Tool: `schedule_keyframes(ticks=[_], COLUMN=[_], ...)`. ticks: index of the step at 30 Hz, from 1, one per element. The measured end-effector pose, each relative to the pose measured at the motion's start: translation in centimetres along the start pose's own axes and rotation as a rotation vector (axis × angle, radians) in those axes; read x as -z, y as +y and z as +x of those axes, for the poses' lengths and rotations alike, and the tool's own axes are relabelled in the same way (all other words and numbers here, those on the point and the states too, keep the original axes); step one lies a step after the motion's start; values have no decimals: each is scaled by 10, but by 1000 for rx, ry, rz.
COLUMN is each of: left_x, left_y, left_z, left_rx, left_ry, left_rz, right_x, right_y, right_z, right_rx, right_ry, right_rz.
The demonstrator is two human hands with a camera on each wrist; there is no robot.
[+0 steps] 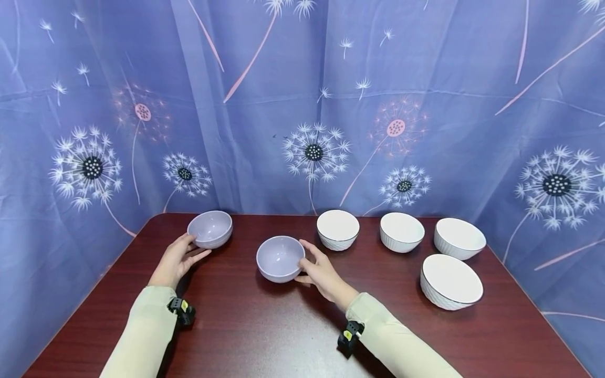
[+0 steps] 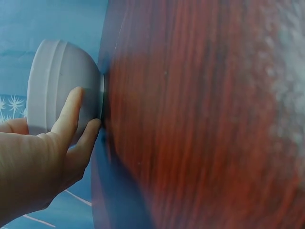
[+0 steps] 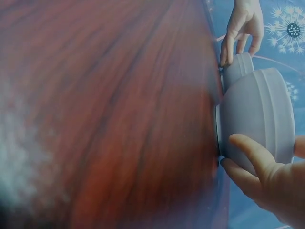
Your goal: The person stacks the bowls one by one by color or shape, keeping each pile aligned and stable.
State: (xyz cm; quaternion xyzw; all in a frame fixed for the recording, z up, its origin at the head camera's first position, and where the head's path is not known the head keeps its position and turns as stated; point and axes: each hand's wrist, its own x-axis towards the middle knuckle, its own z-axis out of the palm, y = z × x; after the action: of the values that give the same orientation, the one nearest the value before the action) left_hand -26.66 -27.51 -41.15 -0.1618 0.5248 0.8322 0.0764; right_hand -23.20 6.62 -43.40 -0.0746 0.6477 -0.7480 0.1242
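Observation:
Two smooth lavender bowls stand upright on the dark red-brown table. My left hand (image 1: 174,262) holds the left bowl (image 1: 210,229) at its near left side. In the left wrist view, one finger lies along that bowl's outer wall (image 2: 66,81) and another reaches down near its foot. My right hand (image 1: 323,273) grips the other bowl (image 1: 281,258), nearer the middle, by its right side. The thumb is at the rim and fingers are under the outside. The right wrist view shows this bowl (image 3: 255,109) with the left bowl (image 3: 238,69) partly hidden behind it.
Several white bowls with dark rims stand on the right half: a patterned one (image 1: 337,231), a ribbed one (image 1: 402,232), another (image 1: 459,239) at the far right, and a larger one (image 1: 451,282) nearer. A blue dandelion curtain (image 1: 264,131) hangs behind the table (image 1: 255,336).

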Motion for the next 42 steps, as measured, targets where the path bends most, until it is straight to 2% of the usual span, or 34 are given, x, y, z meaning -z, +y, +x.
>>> schedule_keyframes(ticks=[4,10,19,23,30,37,42], left_x=[0,1,4,2,-4,-11,-17], left_y=[2,2,4,6,11,13,14], left_z=[0,-3,-9,-11,-13,-14,-18], left_rx=[5,-12,-52,-64,-66,-79,-87], left_ry=[-8,-13,-22,-27,1,13,-10], left_rz=[-19,7,-91,-78,-105,-60,-7], right_x=[2,4,3,3,4,5,3], right_y=[-1,0,0,0,-2,-1,0], right_z=[-1,-2,-4,-4,-5,-3,-1], right_rx=[-3,-25,-37,-35,-19,20,53], right_ry=[-38,-76,-70,-65,-45,-19,-18], right_rz=[-2,21,28,27,-25,-102,-120])
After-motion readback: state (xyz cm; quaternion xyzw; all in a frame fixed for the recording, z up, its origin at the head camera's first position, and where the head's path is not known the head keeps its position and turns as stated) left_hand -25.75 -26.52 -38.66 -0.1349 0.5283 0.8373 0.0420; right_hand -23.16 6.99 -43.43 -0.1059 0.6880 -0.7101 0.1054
